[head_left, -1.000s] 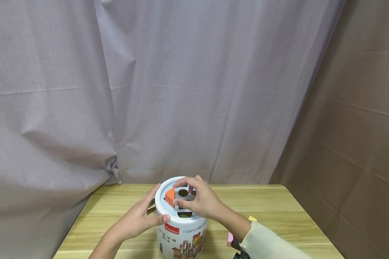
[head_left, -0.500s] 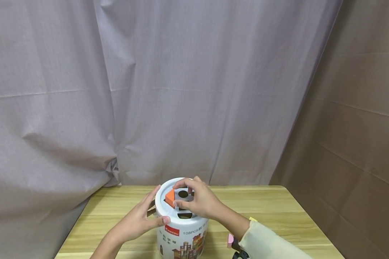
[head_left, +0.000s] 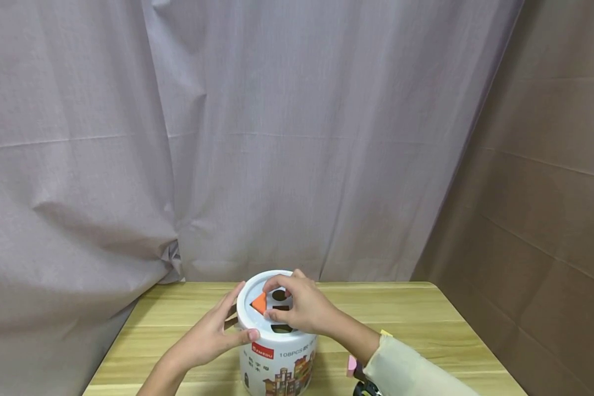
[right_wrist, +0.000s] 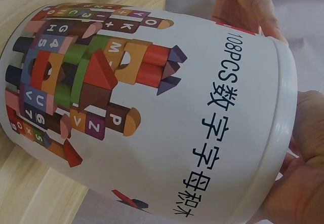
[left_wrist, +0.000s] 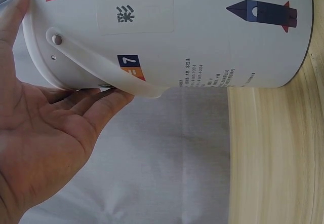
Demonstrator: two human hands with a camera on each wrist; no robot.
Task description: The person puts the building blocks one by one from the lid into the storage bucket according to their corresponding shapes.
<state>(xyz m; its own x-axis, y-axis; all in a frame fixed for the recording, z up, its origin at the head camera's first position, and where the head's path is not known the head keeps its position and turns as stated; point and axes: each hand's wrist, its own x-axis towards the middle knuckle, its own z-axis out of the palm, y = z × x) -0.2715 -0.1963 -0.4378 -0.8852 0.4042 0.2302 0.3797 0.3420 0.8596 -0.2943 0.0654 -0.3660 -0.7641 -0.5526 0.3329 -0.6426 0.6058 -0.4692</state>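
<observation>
A white lidded bucket [head_left: 252, 366] printed with block pictures stands upright on the table. Its pale lid [head_left: 253, 320] has several dark shaped holes. My right hand [head_left: 309, 308] pinches an orange triangular block [head_left: 259, 303] between thumb and fingers, partly sunk into a hole at the lid's left. My left hand [head_left: 205, 335] rests against the bucket's left side, thumb on the front rim and fingers stretched along the back left. In the left wrist view those fingers lie behind the white carrying handle [left_wrist: 96, 67]. The block's lower part is hidden in the hole.
Right of the bucket, a pink piece [head_left: 351, 366], a yellow piece [head_left: 386, 333] and a black object [head_left: 366, 388] lie partly hidden by the right sleeve [head_left: 416, 368]. Grey curtains [head_left: 297, 137] hang behind the wooden table [head_left: 401, 308].
The orange block has sunk lower into the lid's hole, so less of its side shows. My right hand has gone down slightly with it. The left hand stays in place.
</observation>
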